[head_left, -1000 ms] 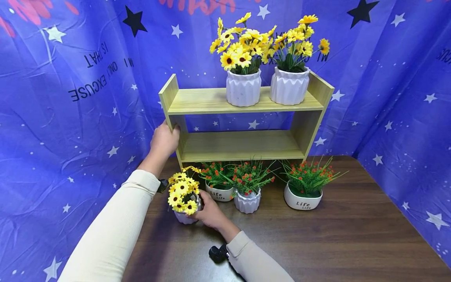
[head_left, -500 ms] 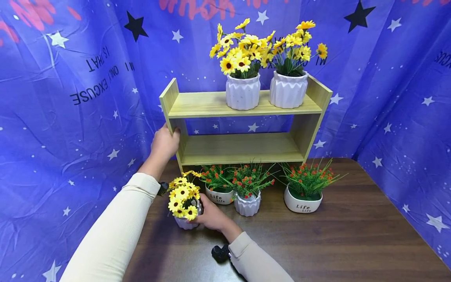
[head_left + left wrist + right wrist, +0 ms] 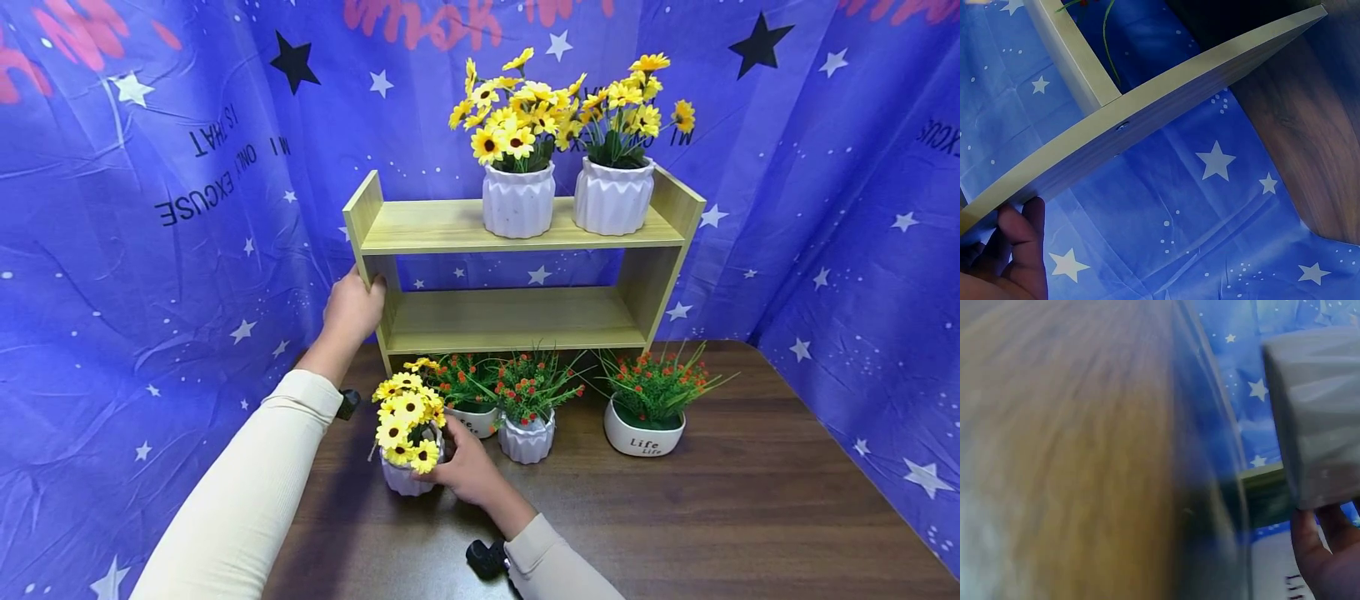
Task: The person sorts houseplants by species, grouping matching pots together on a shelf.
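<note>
My left hand grips the left side panel of a two-tier wooden shelf, thumb on the inner face. In the left wrist view, curled fingers press against the panel's outer face. My right hand holds a white ribbed pot of yellow artificial daisies by its right side, in front of the shelf's lower left corner. In the right wrist view the pot shows with its base edge apart from the tabletop and fingertips on its side.
Two similar daisy pots stand on the upper board. Below and before the shelf are red-flowered plants: a ribbed pot, an oval "Life" pot at right, and another partly hidden. Blue starred cloth surrounds the brown table.
My right hand has carried the daisy pot slightly to the right, overlapping the rear oval pot more. The left hand stays on the shelf panel. The head view has tilted upward a little.
</note>
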Demonstrator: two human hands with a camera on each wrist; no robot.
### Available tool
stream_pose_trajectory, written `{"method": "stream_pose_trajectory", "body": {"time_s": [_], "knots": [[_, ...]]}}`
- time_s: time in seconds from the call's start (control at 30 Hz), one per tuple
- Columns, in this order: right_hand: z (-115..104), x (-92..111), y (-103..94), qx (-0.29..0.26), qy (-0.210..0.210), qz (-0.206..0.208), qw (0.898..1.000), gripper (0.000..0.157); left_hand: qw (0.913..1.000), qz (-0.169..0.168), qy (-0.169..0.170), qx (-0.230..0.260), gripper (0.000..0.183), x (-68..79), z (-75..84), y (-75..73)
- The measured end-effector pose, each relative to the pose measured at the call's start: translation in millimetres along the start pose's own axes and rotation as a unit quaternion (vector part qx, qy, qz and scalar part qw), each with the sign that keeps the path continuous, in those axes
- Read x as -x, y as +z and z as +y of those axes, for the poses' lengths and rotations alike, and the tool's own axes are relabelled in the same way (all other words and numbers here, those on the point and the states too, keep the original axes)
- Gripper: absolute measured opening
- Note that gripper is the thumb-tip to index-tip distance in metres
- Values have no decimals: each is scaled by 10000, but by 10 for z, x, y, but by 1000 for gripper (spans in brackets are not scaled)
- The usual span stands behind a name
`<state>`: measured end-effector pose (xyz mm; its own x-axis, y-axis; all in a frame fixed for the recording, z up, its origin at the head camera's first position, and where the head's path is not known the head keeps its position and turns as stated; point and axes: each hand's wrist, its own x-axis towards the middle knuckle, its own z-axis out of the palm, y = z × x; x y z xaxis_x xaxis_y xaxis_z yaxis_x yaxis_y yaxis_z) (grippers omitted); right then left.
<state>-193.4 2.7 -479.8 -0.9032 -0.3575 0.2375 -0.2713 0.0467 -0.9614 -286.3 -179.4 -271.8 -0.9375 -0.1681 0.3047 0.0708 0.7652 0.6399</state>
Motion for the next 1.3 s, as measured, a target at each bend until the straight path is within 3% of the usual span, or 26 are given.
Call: {"method": "stream_pose_trajectory", "body": {"time_s": [0.33,0.67,0.97,1.3], "knots": [[-287,97,-127,467,-114,1297,9904,75,9999,107,79,-22,36,-29,-21,-17],[-498,137,-160,334,-66,1790,9833,74,10000,96,23,-4,36,-24,-43,-31],[-898,136,-231,310,4,2096,9773,68,9999,118,36,-12,36,-29,-37,-37],[-1322,137,-508,673,-311,2405,9678,67,9999,138,94,-28,36,-29,-30,15]]}}
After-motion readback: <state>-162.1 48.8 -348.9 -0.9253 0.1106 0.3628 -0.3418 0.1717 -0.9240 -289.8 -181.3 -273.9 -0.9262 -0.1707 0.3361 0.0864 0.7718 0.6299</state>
